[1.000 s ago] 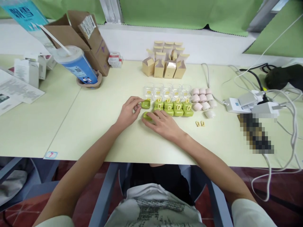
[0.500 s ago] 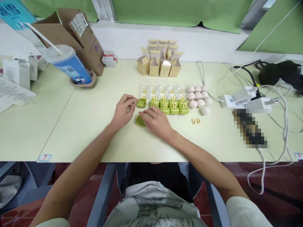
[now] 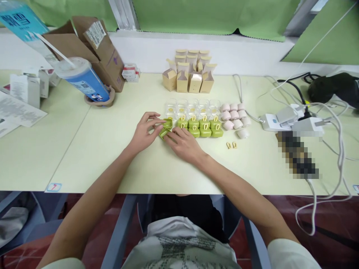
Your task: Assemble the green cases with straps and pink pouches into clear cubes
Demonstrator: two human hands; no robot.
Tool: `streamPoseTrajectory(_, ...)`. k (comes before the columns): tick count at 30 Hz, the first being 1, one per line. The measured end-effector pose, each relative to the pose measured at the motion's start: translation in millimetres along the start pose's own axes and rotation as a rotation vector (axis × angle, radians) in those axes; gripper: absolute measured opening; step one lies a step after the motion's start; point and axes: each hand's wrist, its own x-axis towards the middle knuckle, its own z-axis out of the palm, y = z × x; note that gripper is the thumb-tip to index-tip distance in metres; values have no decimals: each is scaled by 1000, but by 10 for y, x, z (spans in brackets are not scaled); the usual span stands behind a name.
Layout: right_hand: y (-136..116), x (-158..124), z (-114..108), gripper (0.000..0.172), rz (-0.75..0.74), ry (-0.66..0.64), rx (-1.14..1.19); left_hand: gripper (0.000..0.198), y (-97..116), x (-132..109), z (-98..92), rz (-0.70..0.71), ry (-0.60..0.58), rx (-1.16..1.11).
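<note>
My left hand (image 3: 144, 132) and my right hand (image 3: 183, 144) meet over a small open green case (image 3: 166, 127) at the left end of a block of closed green cases (image 3: 204, 127) with yellow loops. The fingertips of both hands pinch the two green halves, the near half tilted up against the far one. Behind the green cases stands a row of clear plastic cases (image 3: 193, 108). Pale pink cases (image 3: 235, 118) lie to the right. Two loose yellow loops (image 3: 231, 145) rest on the table in front.
Small tan cartons (image 3: 189, 73) stand at the back. A blue cup with a straw (image 3: 84, 80) and a brown cardboard box (image 3: 92, 45) are at back left, papers and white boxes at far left. A power strip (image 3: 291, 121) and tangled cables lie to the right.
My right hand has slid the loose green half from the table up against the half at my left fingertips. Both hands have drawn closer together.
</note>
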Motion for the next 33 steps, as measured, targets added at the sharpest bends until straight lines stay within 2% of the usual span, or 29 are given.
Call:
streamPoseTrajectory(5, 0, -24, 20, 32, 104, 25, -5, 29, -15, -12, 1, 31, -67, -8)
streamPoseTrajectory(7, -2, -36, -7, 33, 141, 90, -22, 27, -13, -21, 19, 31, -61, 16)
streamPoseTrajectory(10, 61, -53, -120, 28, 117, 259, -45, 20, -7, -30, 52, 3, -30, 29)
streamPoseTrajectory(14, 325, -130, -378, 20, 78, 477, -32, 17, 17, -13, 87, -29, -10, 35)
streamPoseTrajectory(18, 640, -305, -579, 21, -1, 554, -98, 16, 77, 59, 105, -55, -43, 84)
streamPoseTrajectory(20, 707, -392, -612, 23, -49, 580, -128, 12, 114, 112, 109, -73, -68, 134)
streamPoseTrajectory(22, 688, -448, -603, 24, -51, 561, -123, 8, 147, 165, 111, -64, -85, 189)
streamPoseTrajectory(28, 469, -458, -470, 21, 17, 382, -119, 6, 178, 263, 138, 38, -73, 282)
streamPoseTrajectory(33, 486, -510, -368, 25, 96, 219, -25, 8, 186, 299, 204, 32, -71, 323)
